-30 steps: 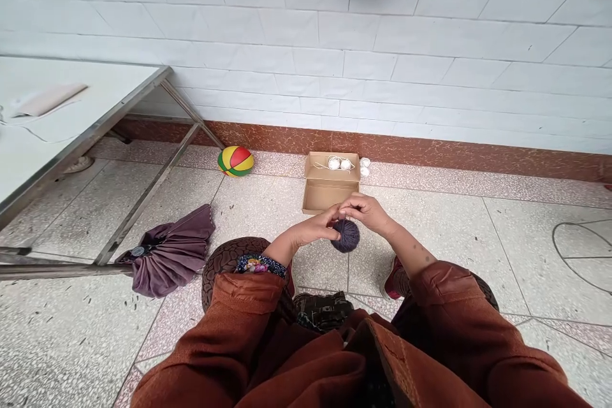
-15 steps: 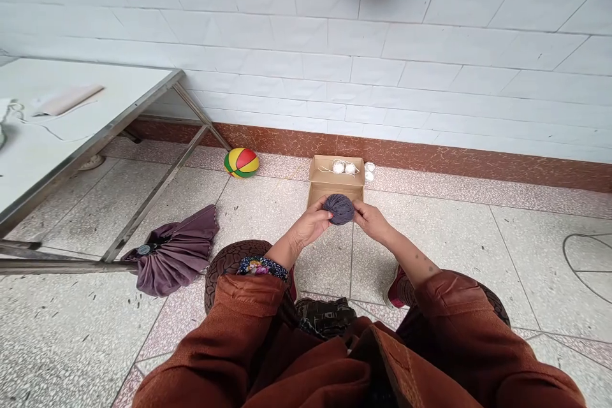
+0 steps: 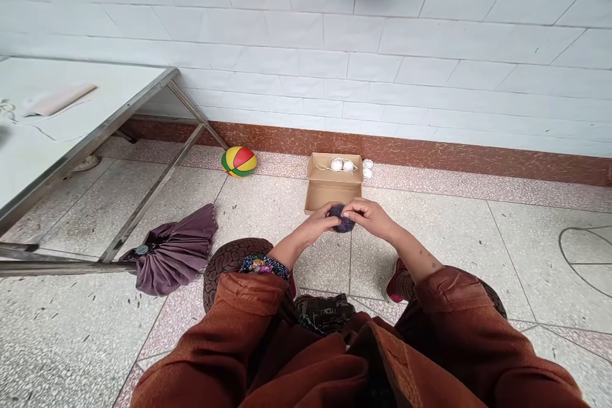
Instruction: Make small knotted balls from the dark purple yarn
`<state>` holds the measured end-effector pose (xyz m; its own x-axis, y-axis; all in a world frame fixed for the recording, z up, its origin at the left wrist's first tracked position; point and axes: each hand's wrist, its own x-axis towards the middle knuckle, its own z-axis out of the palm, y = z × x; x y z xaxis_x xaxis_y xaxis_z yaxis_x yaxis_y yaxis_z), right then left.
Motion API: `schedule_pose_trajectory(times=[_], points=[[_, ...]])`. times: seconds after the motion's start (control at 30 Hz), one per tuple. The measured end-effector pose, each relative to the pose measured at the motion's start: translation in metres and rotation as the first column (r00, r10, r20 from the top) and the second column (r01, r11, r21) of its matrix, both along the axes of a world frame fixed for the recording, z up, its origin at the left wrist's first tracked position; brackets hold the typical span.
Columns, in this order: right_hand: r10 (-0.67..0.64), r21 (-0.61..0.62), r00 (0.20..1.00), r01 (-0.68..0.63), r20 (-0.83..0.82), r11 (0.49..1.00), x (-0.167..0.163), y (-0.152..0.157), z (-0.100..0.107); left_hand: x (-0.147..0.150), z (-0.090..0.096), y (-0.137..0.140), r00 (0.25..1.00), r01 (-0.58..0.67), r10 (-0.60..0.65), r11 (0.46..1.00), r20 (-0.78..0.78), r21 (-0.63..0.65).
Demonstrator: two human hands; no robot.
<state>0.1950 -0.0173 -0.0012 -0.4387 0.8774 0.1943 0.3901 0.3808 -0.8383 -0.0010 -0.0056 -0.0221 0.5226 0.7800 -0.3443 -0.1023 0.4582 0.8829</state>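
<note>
A dark purple-grey ball of yarn (image 3: pixel 343 225) is held up in front of my knees, above the floor. My left hand (image 3: pixel 317 225) grips it from the left, thumb across its front. From the right, my right hand (image 3: pixel 374 219) is closed in a pinch at the ball's upper right side, fingertips on the yarn; a loose strand is too small to make out. Just beyond my hands lies an open cardboard box (image 3: pixel 333 193). White yarn balls (image 3: pixel 337 164) with loose strands rest in its far half.
Small white balls (image 3: pixel 368 169) sit right of the box. A striped ball (image 3: pixel 239 161) and a folded purple umbrella (image 3: pixel 179 252) lie to the left, by a metal-framed table (image 3: pixel 86 121). A wire ring (image 3: pixel 581 261) is at right, and a tiled wall (image 3: pixel 430 70) stands ahead.
My right hand has shifted from the ball's right edge over its upper front, now pinching there. The yarn ball has come slightly lower, showing more of the box's near half.
</note>
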Motion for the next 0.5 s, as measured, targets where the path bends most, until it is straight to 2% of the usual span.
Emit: schedule_pose_trajectory(times=[0.17,0.37,0.5], points=[[-0.013,0.010,1.000,0.013,0.017,1.000,0.003,0.002,-0.002,0.002,-0.002,-0.003,0.994,0.083,-0.081,0.996,0.078,-0.029],[0.010,0.078,1.000,-0.012,0.026,0.997,0.003,0.007,-0.008,0.003,-0.003,-0.003,0.989,0.142,-0.140,0.989,-0.038,0.045],[-0.016,0.045,1.000,0.017,-0.023,0.999,0.001,0.012,-0.010,0.002,0.003,-0.006,0.960,0.250,-0.263,0.960,0.094,0.129]])
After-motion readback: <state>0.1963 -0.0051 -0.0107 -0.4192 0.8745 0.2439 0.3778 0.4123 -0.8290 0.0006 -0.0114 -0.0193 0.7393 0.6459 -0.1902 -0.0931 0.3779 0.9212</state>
